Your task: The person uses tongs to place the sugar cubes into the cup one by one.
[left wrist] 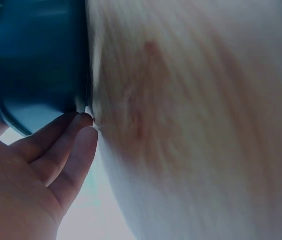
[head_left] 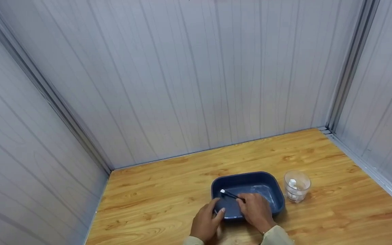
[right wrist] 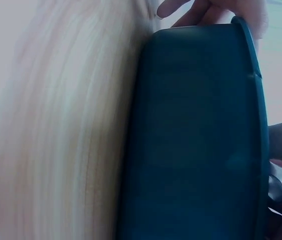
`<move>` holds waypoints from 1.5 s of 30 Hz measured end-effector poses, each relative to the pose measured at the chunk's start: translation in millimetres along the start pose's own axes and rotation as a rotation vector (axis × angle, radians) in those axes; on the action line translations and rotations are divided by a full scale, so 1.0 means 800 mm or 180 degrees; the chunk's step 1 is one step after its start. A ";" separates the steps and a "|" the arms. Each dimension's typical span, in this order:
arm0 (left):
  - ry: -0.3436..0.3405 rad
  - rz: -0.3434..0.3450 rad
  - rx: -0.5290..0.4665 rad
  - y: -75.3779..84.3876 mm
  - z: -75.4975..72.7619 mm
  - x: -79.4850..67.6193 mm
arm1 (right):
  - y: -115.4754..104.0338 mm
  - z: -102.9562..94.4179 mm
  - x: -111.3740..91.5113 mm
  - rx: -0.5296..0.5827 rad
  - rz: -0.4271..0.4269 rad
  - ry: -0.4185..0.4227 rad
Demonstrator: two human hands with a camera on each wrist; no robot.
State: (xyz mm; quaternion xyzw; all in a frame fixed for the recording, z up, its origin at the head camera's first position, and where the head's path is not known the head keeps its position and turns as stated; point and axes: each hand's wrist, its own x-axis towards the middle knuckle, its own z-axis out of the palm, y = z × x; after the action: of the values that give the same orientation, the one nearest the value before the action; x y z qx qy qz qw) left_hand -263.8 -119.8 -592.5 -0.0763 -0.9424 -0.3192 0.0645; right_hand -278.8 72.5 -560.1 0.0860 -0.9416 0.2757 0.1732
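The left hand [head_left: 205, 221] holds the near left corner of a dark blue rectangular tub [head_left: 247, 174], with fingers along the outer wall [left wrist: 41, 60]. In the right hand [head_left: 256, 210] are dark tweezers [head_left: 231, 195], which slant over the tub toward its left side. A small white cube [head_left: 223, 191] sits at their tips, inside the tub's outline; whether it touches the bottom I cannot tell. The right wrist view mostly shows the tub's outer wall [right wrist: 195, 135], with part of the right hand at the right edge.
A clear glass [head_left: 297, 186] with several white cubes [head_left: 292, 183] stands just right of the tub. Both rest on a wood-grain table [head_left: 155, 197]. Pale panel walls [head_left: 182, 85] close off the back and both sides.
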 end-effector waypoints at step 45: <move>-0.0047 -0.0057 0.0019 0.001 0.000 -0.001 | 0.019 -0.060 -0.016 0.0073 -0.0007 0.0633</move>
State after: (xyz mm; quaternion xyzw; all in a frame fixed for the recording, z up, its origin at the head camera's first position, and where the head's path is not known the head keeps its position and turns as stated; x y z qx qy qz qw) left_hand -262.6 -119.3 -592.6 -0.0701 -0.9444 -0.3164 0.0550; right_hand -257.2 112.1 -534.9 0.0612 -0.9164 0.2934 0.2652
